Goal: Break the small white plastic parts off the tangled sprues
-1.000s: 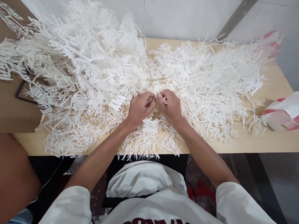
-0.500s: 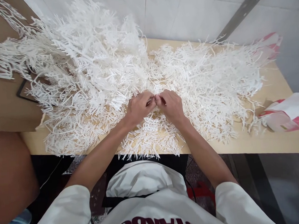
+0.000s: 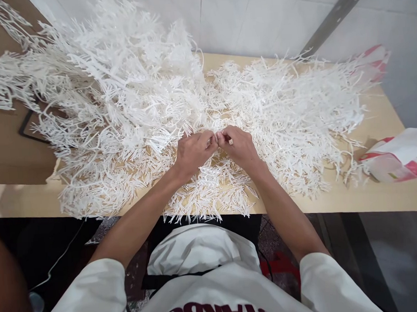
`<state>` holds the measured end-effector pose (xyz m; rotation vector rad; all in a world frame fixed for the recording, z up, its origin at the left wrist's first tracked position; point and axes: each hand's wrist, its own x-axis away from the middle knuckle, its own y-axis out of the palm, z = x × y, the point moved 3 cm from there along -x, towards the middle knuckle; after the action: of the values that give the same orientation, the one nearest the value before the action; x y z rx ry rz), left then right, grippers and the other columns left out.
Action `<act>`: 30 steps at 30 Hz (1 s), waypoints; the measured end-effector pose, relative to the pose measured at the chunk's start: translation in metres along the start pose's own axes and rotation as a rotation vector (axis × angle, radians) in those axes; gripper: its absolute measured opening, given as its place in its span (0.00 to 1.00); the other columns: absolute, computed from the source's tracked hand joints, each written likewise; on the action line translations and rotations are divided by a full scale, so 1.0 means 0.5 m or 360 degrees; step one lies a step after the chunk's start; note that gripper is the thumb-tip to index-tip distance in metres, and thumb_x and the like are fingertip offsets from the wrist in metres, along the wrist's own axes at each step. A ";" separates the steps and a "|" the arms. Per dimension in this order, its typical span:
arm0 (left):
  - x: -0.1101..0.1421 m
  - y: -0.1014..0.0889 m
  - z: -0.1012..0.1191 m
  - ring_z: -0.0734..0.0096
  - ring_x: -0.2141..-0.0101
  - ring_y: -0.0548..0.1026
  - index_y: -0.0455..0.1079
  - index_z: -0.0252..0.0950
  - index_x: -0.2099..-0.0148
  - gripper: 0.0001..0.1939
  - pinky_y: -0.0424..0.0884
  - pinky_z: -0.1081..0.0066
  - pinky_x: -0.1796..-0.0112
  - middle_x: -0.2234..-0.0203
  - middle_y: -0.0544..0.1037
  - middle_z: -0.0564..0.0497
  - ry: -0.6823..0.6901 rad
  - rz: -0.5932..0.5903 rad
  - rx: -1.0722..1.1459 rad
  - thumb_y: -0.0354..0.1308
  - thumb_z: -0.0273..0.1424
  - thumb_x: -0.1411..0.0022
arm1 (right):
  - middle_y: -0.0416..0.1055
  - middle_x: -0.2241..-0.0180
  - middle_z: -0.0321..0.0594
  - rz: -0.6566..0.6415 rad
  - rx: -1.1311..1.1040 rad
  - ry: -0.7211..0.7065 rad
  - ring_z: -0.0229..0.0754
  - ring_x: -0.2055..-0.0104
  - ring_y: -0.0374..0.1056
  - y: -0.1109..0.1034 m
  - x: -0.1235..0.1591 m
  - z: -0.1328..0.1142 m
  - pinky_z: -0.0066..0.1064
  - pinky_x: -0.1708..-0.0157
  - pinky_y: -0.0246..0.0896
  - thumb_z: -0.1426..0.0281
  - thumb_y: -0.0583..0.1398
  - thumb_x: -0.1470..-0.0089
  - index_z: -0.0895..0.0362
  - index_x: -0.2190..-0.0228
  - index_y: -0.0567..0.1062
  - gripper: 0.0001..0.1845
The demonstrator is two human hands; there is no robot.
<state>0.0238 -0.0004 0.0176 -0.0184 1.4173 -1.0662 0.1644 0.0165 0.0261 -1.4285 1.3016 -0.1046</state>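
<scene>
A big heap of thin white plastic branched pieces (image 3: pixel 127 95) covers a light wooden table (image 3: pixel 384 197), tall on the left and flatter on the right (image 3: pixel 297 108). My left hand (image 3: pixel 193 152) and my right hand (image 3: pixel 239 146) meet at the middle of the heap, knuckles up, thumbs and forefingers pinched together tip to tip. Both are closed on a small white piece from the heap; most of it is hidden between the fingers.
A red and white plastic bag (image 3: pixel 402 156) lies at the table's right edge. A brown cardboard sheet (image 3: pixel 3 145) sits at the left under the heap. Another person's limb (image 3: pixel 6 290) shows at the bottom left. A white tiled wall (image 3: pixel 274 15) stands behind.
My hands have closed together, fingertips now touching, and shifted slightly. The other person's limb at the left has dropped lower out of the picture.
</scene>
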 end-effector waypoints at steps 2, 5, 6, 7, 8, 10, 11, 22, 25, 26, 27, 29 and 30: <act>-0.002 -0.002 0.001 0.83 0.83 0.67 0.68 0.34 0.69 0.08 0.55 0.79 0.80 0.83 0.73 0.57 0.0015 0.0049 -0.0015 0.52 0.29 0.37 | 0.60 0.78 0.33 0.0030 -0.0065 0.0036 0.32 0.75 0.54 0.001 0.000 0.001 0.27 0.74 0.49 0.66 0.51 0.39 0.56 0.76 0.60 0.14; -0.007 -0.006 0.001 0.83 0.83 0.68 0.66 0.34 0.69 0.06 0.57 0.79 0.80 0.83 0.72 0.57 0.0079 0.0082 0.0064 0.53 0.27 0.38 | 0.59 0.78 0.32 0.0054 -0.0197 0.0163 0.32 0.76 0.54 0.002 0.000 0.002 0.27 0.74 0.49 0.65 0.51 0.39 0.56 0.75 0.60 0.14; -0.009 -0.007 0.000 0.83 0.82 0.68 0.66 0.33 0.67 0.06 0.59 0.79 0.80 0.82 0.73 0.57 0.0103 0.0058 0.0105 0.52 0.27 0.37 | 0.59 0.78 0.32 0.0031 -0.0237 0.0208 0.32 0.75 0.54 0.002 0.000 0.001 0.27 0.74 0.49 0.64 0.51 0.39 0.56 0.75 0.60 0.13; -0.010 -0.007 -0.003 0.82 0.80 0.69 0.66 0.33 0.66 0.05 0.61 0.79 0.78 0.80 0.74 0.56 0.0115 0.0010 0.0149 0.51 0.27 0.37 | 0.60 0.77 0.32 -0.0012 -0.0274 0.0245 0.32 0.75 0.55 0.002 0.000 0.000 0.28 0.73 0.49 0.64 0.51 0.39 0.56 0.74 0.61 0.13; -0.010 -0.006 -0.007 0.82 0.78 0.70 0.66 0.33 0.63 0.05 0.62 0.79 0.77 0.78 0.75 0.55 0.0113 -0.0053 0.0188 0.50 0.28 0.36 | 0.60 0.76 0.32 -0.0059 -0.0308 0.0268 0.32 0.74 0.55 0.002 0.000 -0.001 0.28 0.73 0.50 0.63 0.51 0.39 0.56 0.73 0.61 0.13; -0.010 -0.004 -0.016 0.81 0.76 0.71 0.65 0.34 0.61 0.05 0.64 0.79 0.75 0.74 0.76 0.53 0.0087 -0.0171 0.0250 0.48 0.28 0.35 | 0.61 0.75 0.33 -0.0128 -0.0359 0.0276 0.33 0.73 0.56 0.000 -0.001 -0.004 0.28 0.72 0.51 0.61 0.51 0.38 0.55 0.72 0.62 0.13; -0.009 -0.003 -0.020 0.81 0.75 0.72 0.65 0.34 0.60 0.06 0.64 0.79 0.75 0.73 0.76 0.53 0.0082 -0.0213 0.0275 0.48 0.27 0.35 | 0.61 0.75 0.33 -0.0141 -0.0375 0.0270 0.32 0.72 0.56 -0.001 -0.002 -0.005 0.28 0.72 0.50 0.61 0.51 0.38 0.56 0.72 0.62 0.14; -0.006 -0.006 -0.007 0.81 0.83 0.67 0.67 0.35 0.66 0.09 0.57 0.76 0.80 0.84 0.71 0.56 0.0191 -0.0166 0.0081 0.48 0.30 0.35 | 0.56 0.81 0.31 0.0247 -0.0018 -0.0070 0.31 0.77 0.50 0.003 0.006 -0.011 0.28 0.76 0.46 0.71 0.53 0.42 0.57 0.79 0.58 0.15; -0.006 -0.002 -0.003 0.80 0.84 0.66 0.69 0.36 0.64 0.10 0.61 0.74 0.76 0.85 0.71 0.57 0.0094 -0.0250 0.0109 0.48 0.31 0.34 | 0.56 0.81 0.31 0.0393 0.0110 -0.0168 0.31 0.77 0.50 -0.003 0.008 -0.018 0.28 0.77 0.46 0.71 0.53 0.41 0.56 0.79 0.58 0.15; -0.005 0.000 -0.003 0.80 0.84 0.66 0.68 0.36 0.63 0.10 0.63 0.74 0.74 0.85 0.71 0.57 0.0053 -0.0283 0.0137 0.48 0.32 0.34 | 0.56 0.81 0.32 0.0415 0.0126 -0.0176 0.32 0.77 0.50 -0.004 0.008 -0.019 0.28 0.76 0.47 0.71 0.53 0.41 0.56 0.78 0.58 0.15; -0.005 0.003 -0.003 0.80 0.84 0.65 0.68 0.36 0.63 0.10 0.63 0.73 0.73 0.84 0.71 0.57 0.0011 -0.0310 0.0175 0.47 0.32 0.34 | 0.57 0.81 0.32 0.0422 0.0138 -0.0174 0.32 0.77 0.51 -0.005 0.008 -0.020 0.28 0.76 0.47 0.71 0.53 0.41 0.56 0.78 0.58 0.15; -0.006 0.006 -0.004 0.79 0.83 0.64 0.67 0.36 0.63 0.10 0.64 0.73 0.71 0.82 0.72 0.57 -0.0069 -0.0343 0.0259 0.47 0.32 0.34 | 0.57 0.81 0.33 0.0410 0.0158 -0.0140 0.33 0.77 0.52 -0.005 0.007 -0.021 0.29 0.76 0.48 0.70 0.52 0.40 0.55 0.78 0.58 0.15; -0.007 0.007 -0.005 0.79 0.83 0.64 0.67 0.37 0.63 0.10 0.63 0.73 0.72 0.81 0.72 0.56 -0.0105 -0.0345 0.0292 0.46 0.33 0.34 | 0.57 0.80 0.33 0.0402 0.0163 -0.0120 0.33 0.77 0.52 -0.004 0.006 -0.021 0.30 0.75 0.49 0.69 0.51 0.39 0.55 0.78 0.58 0.15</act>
<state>0.0247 0.0050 0.0175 -0.0751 1.2740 -1.3595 0.1598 0.0070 0.0296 -1.1614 1.3832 0.0499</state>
